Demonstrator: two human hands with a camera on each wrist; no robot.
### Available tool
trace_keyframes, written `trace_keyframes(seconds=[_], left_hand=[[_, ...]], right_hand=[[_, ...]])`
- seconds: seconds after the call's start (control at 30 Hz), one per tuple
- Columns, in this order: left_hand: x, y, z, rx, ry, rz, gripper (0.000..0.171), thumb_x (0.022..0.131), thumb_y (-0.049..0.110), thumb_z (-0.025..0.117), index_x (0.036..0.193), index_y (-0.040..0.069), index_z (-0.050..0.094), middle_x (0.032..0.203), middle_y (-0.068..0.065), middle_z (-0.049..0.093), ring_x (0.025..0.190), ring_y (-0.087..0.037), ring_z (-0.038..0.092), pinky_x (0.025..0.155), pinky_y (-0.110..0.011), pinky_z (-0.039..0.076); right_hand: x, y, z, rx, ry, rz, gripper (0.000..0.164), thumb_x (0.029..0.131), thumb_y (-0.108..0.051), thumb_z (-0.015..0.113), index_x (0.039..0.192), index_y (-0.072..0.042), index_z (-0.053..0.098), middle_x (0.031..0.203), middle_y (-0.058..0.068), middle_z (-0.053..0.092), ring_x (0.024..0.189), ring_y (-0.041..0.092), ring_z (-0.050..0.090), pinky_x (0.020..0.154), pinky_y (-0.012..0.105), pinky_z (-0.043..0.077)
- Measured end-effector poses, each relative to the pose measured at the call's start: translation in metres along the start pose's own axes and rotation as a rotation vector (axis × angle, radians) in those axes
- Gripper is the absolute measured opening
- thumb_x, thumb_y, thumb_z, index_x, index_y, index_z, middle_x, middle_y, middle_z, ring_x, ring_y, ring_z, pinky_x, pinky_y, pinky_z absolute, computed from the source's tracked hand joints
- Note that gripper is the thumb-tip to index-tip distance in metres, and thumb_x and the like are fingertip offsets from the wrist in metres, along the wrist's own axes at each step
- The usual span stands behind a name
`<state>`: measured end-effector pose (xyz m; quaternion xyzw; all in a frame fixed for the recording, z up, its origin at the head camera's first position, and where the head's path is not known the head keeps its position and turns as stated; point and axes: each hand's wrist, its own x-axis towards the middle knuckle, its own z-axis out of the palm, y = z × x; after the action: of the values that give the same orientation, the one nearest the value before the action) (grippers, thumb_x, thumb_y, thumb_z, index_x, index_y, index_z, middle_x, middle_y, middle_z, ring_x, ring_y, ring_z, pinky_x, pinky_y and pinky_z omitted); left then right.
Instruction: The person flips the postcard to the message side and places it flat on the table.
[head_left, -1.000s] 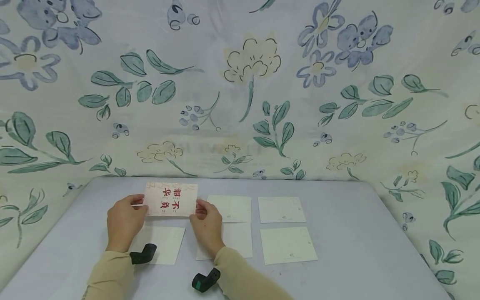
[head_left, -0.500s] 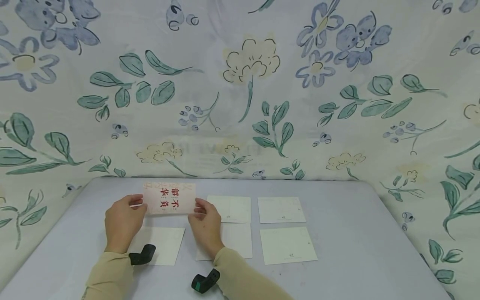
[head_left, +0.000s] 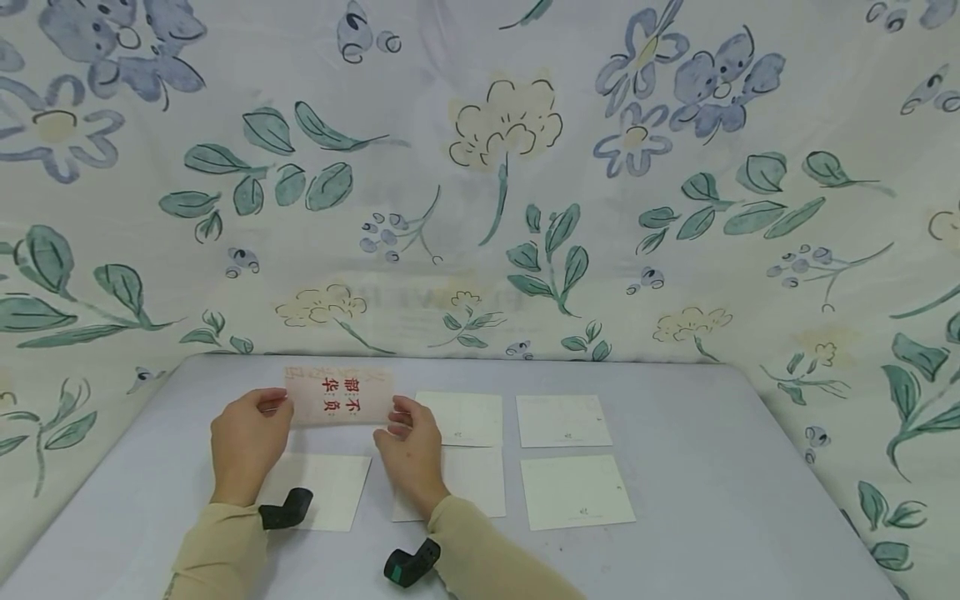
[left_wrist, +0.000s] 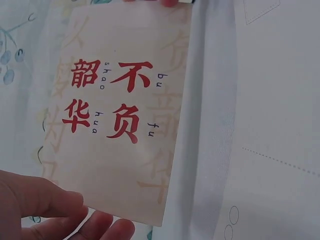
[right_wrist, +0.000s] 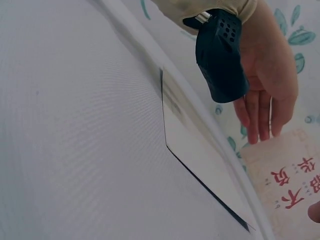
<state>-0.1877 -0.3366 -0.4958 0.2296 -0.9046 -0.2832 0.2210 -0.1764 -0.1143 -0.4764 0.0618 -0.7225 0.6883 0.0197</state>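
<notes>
A pale pink postcard with red Chinese characters is held up at the back left of the table, its printed side facing me. My left hand pinches its left edge; in the left wrist view the thumb lies at the card's edge, with fingers curled below it. At the opposite edge is my right hand, fingers curled at the card's side and thumb low near its corner. A right fingertip overlaps the card in the right wrist view. The characters read upside down or sideways.
Several cream cards lie face down in rows: one below the left hand, one back middle, one partly under the right arm, and two at right, a back card and a front card. Floral cloth hangs behind the table.
The held postcard tips slightly, so it looks shorter and its lower edge sits higher. The right thumb shifts slightly left and down. Both hands otherwise stay nearly in place.
</notes>
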Motion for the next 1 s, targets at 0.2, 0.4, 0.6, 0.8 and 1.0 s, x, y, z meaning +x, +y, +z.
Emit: trace_keyframes(seconds=[0.2, 0.4, 0.6, 0.8, 1.0], left_hand=[[-0.018, 0.042, -0.035, -0.041, -0.021, -0.02, 0.036, 0.091, 0.024, 0.049, 0.118, 0.002, 0.061, 0.104, -0.02, 0.065, 0.094, -0.035, 0.06, 0.071, -0.046, 0.045], [-0.033, 0.07, -0.057, -0.07, -0.061, -0.044, 0.036, 0.09, 0.018, 0.05, 0.119, -0.002, 0.059, 0.106, -0.023, 0.064, 0.093, -0.037, 0.06, 0.069, -0.044, 0.044], [-0.012, 0.028, -0.025, -0.04, -0.012, -0.012, 0.037, 0.092, 0.026, 0.049, 0.12, 0.004, 0.06, 0.105, -0.018, 0.066, 0.092, -0.033, 0.061, 0.07, -0.044, 0.046], [0.005, -0.008, 0.002, -0.045, 0.056, 0.029, 0.037, 0.091, 0.032, 0.05, 0.116, 0.007, 0.064, 0.1, -0.015, 0.067, 0.09, -0.031, 0.062, 0.071, -0.046, 0.046], [0.003, -0.002, -0.004, -0.048, 0.052, 0.039, 0.036, 0.093, 0.03, 0.049, 0.113, 0.006, 0.065, 0.096, -0.013, 0.069, 0.086, -0.028, 0.065, 0.064, -0.037, 0.047]], right_hand=[[0.0, 0.001, 0.001, 0.016, -0.013, -0.014, 0.046, 0.079, -0.005, 0.067, 0.122, -0.013, 0.054, 0.108, -0.002, 0.056, 0.097, 0.014, 0.058, 0.085, 0.021, 0.048], [0.0, 0.001, 0.001, -0.001, -0.023, -0.016, 0.051, 0.078, -0.005, 0.067, 0.126, -0.018, 0.052, 0.111, -0.004, 0.054, 0.101, 0.013, 0.056, 0.087, 0.022, 0.047], [0.0, 0.002, 0.001, -0.003, -0.032, -0.014, 0.051, 0.079, -0.005, 0.068, 0.125, -0.019, 0.052, 0.112, -0.005, 0.055, 0.101, 0.012, 0.057, 0.087, 0.022, 0.047], [0.001, 0.003, 0.0, 0.012, -0.044, -0.037, 0.049, 0.078, -0.004, 0.066, 0.124, -0.017, 0.054, 0.114, -0.001, 0.057, 0.1, 0.016, 0.059, 0.086, 0.022, 0.048], [0.0, 0.003, 0.0, 0.01, -0.044, -0.044, 0.047, 0.078, -0.003, 0.066, 0.123, -0.015, 0.055, 0.115, 0.002, 0.059, 0.1, 0.018, 0.06, 0.085, 0.022, 0.048]])
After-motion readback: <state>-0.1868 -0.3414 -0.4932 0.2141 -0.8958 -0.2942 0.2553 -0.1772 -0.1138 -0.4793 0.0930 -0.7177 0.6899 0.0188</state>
